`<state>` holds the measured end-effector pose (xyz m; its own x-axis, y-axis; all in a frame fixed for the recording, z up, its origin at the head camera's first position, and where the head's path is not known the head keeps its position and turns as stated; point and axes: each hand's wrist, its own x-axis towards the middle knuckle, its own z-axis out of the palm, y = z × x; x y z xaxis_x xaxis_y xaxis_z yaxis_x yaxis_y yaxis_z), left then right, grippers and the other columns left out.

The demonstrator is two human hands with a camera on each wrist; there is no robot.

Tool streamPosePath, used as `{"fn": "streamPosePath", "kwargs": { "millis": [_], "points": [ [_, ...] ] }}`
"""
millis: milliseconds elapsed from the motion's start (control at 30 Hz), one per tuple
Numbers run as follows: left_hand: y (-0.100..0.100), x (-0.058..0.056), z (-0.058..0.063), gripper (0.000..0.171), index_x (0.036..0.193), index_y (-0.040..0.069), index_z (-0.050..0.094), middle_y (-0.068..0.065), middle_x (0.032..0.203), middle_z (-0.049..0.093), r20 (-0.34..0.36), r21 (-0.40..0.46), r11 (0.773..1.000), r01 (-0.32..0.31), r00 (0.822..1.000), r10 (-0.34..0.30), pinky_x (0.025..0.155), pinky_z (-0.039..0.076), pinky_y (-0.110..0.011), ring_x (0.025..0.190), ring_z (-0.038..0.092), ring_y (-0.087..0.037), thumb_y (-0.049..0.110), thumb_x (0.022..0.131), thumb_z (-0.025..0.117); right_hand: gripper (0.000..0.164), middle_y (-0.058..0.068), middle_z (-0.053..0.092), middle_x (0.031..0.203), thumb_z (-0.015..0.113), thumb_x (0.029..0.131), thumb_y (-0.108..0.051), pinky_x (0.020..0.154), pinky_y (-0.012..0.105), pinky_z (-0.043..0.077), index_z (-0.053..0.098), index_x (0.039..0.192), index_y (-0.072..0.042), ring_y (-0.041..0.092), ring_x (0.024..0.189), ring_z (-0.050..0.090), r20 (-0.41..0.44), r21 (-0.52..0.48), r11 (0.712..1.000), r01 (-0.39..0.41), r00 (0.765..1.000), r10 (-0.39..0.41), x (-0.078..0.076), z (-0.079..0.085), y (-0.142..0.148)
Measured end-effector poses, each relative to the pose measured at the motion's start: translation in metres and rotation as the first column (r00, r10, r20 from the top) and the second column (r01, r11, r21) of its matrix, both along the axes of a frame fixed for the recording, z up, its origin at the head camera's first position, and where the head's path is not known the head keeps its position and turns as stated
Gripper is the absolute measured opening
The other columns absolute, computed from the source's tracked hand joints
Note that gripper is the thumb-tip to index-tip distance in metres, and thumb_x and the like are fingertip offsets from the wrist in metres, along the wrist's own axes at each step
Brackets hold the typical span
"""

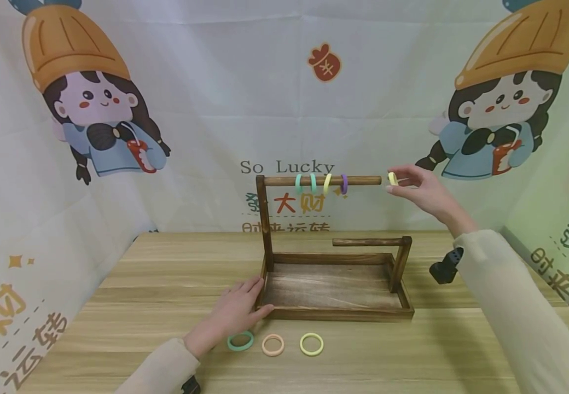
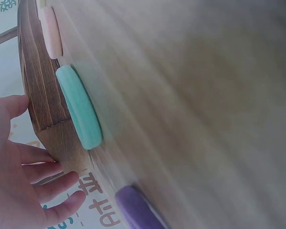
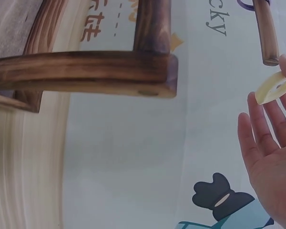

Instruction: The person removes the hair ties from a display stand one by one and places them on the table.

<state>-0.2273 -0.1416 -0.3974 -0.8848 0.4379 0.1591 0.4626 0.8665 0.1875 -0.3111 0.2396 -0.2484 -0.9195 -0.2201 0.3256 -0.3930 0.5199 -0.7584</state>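
Note:
A dark wooden rack [image 1: 334, 313] has a tray base, a tall post with an upper rod [image 1: 363, 180] and a short post with a lower rod [image 1: 368, 242]. Two teal rings, a yellow ring [image 1: 327, 184] and a purple ring [image 1: 344, 184] hang on the upper rod. My right hand [image 1: 424, 191] pinches a pale yellow ring [image 3: 271, 88] between thumb and fingers, just off that rod's free end. At the tray's left front corner rests my left hand [image 1: 232, 312], fingers extended, thumb along the front edge.
On the table [image 1: 166, 290] before the rack lie a teal ring [image 1: 240, 341], an orange ring [image 1: 273, 345] and a yellow-green ring [image 1: 311, 344]. The left wrist view also shows a purple ring [image 2: 138, 208] on the table. A printed cloth [image 1: 205, 109] hangs behind.

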Motion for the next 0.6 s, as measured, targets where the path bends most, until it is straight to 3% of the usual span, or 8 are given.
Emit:
{"fn": "streamPosePath", "kwargs": {
  "millis": [233, 467, 600],
  "points": [
    [0.000, -0.001, -0.001, 0.063, 0.128, -0.006, 0.041, -0.020, 0.130, 0.039, -0.001, -0.007, 1.000, -0.003, 1.000, 0.003, 0.090, 0.031, -0.052, 0.115, 0.038, -0.039, 0.041, 0.087, 0.051, 0.048, 0.014, 0.046, 0.119, 0.060, 0.085, -0.028, 0.082, 0.049, 0.035, 0.046, 0.124, -0.004, 0.029, 0.105, 0.043, -0.018, 0.030, 0.999, 0.010, 1.000, -0.009, 0.005, -0.006, 0.007],
    [-0.001, -0.002, -0.003, 0.065, 0.129, -0.004, 0.040, -0.018, 0.132, 0.038, 0.008, -0.012, 1.000, -0.005, 1.000, 0.005, 0.090, 0.030, -0.053, 0.116, 0.037, -0.038, 0.044, 0.087, 0.049, 0.045, 0.013, 0.050, 0.116, 0.060, 0.085, -0.023, 0.075, 0.033, 0.041, 0.047, 0.124, -0.004, 0.024, 0.100, 0.047, -0.038, 0.066, 0.998, -0.005, 0.999, 0.007, 0.013, -0.013, 0.013],
    [-0.001, -0.002, -0.004, 0.066, 0.130, -0.004, 0.040, -0.018, 0.132, 0.038, 0.010, -0.015, 1.000, -0.005, 1.000, 0.006, 0.091, 0.030, -0.052, 0.116, 0.037, -0.038, 0.046, 0.087, 0.048, 0.046, 0.013, 0.049, 0.118, 0.060, 0.085, -0.022, 0.076, 0.033, 0.041, 0.046, 0.125, -0.004, 0.023, 0.100, 0.046, -0.051, 0.080, 0.997, -0.020, 0.998, 0.024, 0.019, -0.016, 0.015]
  ]
}}
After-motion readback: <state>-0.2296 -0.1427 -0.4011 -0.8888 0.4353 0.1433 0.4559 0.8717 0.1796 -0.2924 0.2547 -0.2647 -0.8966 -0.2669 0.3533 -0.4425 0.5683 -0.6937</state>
